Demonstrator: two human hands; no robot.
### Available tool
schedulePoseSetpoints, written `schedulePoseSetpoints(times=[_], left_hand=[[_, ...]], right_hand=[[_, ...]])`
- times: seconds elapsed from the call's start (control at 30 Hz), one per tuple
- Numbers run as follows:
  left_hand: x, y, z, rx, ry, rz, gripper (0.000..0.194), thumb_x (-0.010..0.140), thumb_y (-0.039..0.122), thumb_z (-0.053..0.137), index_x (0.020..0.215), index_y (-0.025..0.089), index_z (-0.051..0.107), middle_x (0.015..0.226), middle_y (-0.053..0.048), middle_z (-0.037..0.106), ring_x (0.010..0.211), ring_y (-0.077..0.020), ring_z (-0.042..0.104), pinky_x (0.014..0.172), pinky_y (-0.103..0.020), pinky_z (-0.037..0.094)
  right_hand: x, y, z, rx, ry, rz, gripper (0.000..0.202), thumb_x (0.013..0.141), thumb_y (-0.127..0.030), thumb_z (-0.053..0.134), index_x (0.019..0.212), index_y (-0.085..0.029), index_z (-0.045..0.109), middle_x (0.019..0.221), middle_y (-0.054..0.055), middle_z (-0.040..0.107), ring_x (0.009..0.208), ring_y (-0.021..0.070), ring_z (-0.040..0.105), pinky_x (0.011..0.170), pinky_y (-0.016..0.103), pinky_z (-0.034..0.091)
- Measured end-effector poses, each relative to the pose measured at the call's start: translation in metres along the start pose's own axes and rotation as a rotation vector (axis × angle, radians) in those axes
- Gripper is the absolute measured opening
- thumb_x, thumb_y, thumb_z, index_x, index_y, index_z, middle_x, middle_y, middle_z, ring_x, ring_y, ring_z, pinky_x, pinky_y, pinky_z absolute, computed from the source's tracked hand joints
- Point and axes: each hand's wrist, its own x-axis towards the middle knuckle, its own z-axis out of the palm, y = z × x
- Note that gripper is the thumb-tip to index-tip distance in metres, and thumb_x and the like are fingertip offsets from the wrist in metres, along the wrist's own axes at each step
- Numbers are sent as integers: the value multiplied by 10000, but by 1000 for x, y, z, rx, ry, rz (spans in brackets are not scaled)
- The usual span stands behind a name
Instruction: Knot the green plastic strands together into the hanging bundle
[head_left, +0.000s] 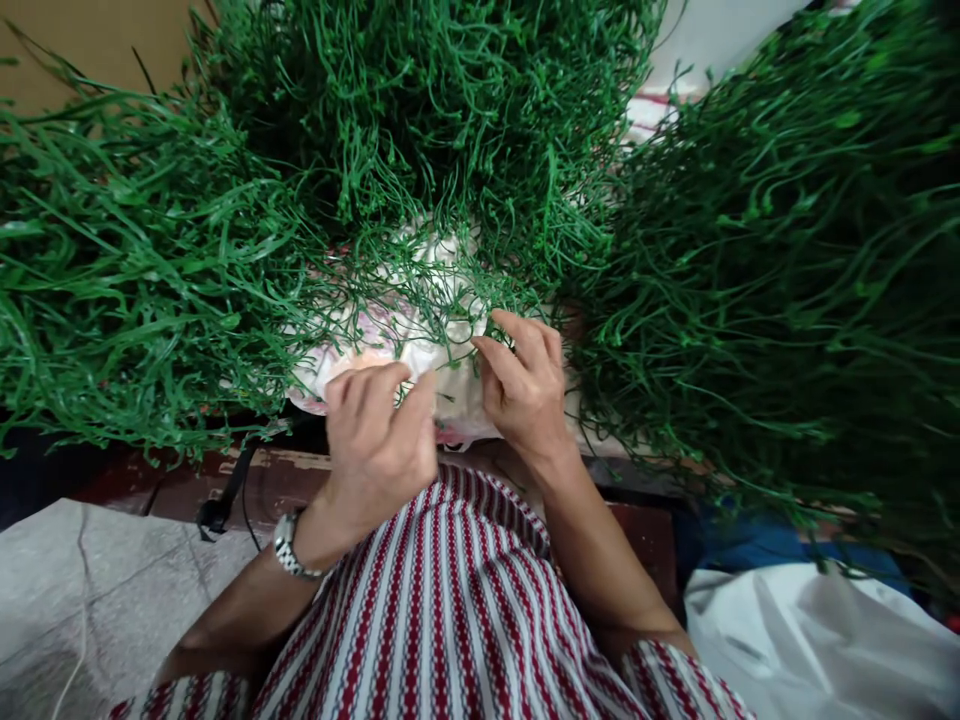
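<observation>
Thin green stems [420,110] with small buds lie in large heaps at the left, top and right. Between the heaps is a crumpled white and pink plastic sheet [375,335], with loose stems scattered over it. My left hand [382,430], a watch on its wrist, is over the sheet's near edge with its fingers curled; what its fingertips hold, if anything, is hidden. Slightly farther forward, my right hand [525,385] has its thumb and index finger close together at a thin green stem on the sheet.
A dark red wooden edge [292,485] runs in front of my body. White cloth or bag material [810,630] lies at the lower right. A black strap [229,495] hangs above the grey tiled floor [142,590], where a pale cable runs.
</observation>
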Motion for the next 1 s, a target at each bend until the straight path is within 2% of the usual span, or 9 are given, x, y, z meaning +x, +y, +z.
schedulePoseSetpoints(times=[0.1, 0.23, 0.43, 0.53, 0.63, 0.7, 0.77, 0.87, 1.0], left_hand=[[22, 15, 14, 66, -152, 4, 327, 804, 239, 512, 1115, 154, 569, 964, -122, 592, 882, -260, 506, 759, -404, 341], [33, 13, 31, 77, -222, -18, 177, 795, 154, 475, 865, 180, 635, 789, -87, 590, 815, -253, 499, 715, -391, 319], [20, -5, 21, -144, -89, -67, 163, 811, 176, 493, 823, 191, 655, 628, -23, 600, 672, -179, 539, 673, -316, 373], [17, -9, 14, -198, -24, -60, 183, 805, 141, 495, 844, 187, 667, 599, -12, 586, 622, -156, 538, 639, -289, 390], [17, -13, 11, -160, 47, -2, 218, 783, 101, 503, 866, 192, 683, 556, 0, 528, 580, -145, 498, 613, -282, 380], [16, -18, 11, -158, 79, 59, 247, 763, 75, 513, 888, 197, 689, 544, 4, 502, 572, -142, 479, 601, -282, 369], [13, -22, 11, -181, 95, 133, 280, 743, 49, 522, 912, 200, 687, 560, 0, 513, 585, -144, 481, 602, -285, 367], [7, -28, 12, -222, 112, 217, 316, 727, 30, 534, 935, 219, 679, 573, 1, 518, 605, -143, 496, 618, -289, 374], [1, -34, 11, -251, 165, 256, 378, 716, 20, 555, 997, 249, 663, 541, 19, 471, 599, -139, 499, 616, -284, 381]], right_hand=[[1, 0, -1, 56, 27, 12, 208, 851, -137, 458, 973, -172, 623, 1131, 125, 580, 1060, 223, 516, 878, 423, 451], [1, 1, -8, 123, 50, 35, 220, 849, -133, 455, 966, -185, 634, 1099, 113, 608, 1037, 218, 554, 878, 418, 460], [1, -1, -22, 261, 114, 124, 158, 824, -157, 526, 894, -201, 661, 993, 76, 653, 938, 195, 603, 835, 375, 489], [1, -5, -32, 436, 19, 162, 154, 830, -208, 529, 912, -191, 659, 1017, 75, 647, 941, 193, 602, 832, 371, 494], [2, -6, -43, 596, -73, 152, 181, 849, -238, 501, 931, -183, 653, 934, 60, 657, 922, 192, 601, 833, 378, 489], [5, -6, -50, 580, -32, 146, 174, 846, -201, 505, 938, -188, 651, 841, 42, 654, 861, 176, 602, 805, 361, 490], [12, -4, -54, 473, 2, 94, 195, 832, -155, 515, 969, -199, 646, 890, 43, 652, 875, 171, 591, 806, 355, 482], [23, 0, -56, 326, -126, -57, 246, 829, -149, 508, 1030, -220, 631, 1099, 48, 613, 1076, 206, 524, 925, 403, 427], [28, 5, -57, 261, -346, -113, 272, 820, -145, 503, 1053, -233, 611, 1107, 32, 604, 1182, 226, 447, 1006, 449, 346]])
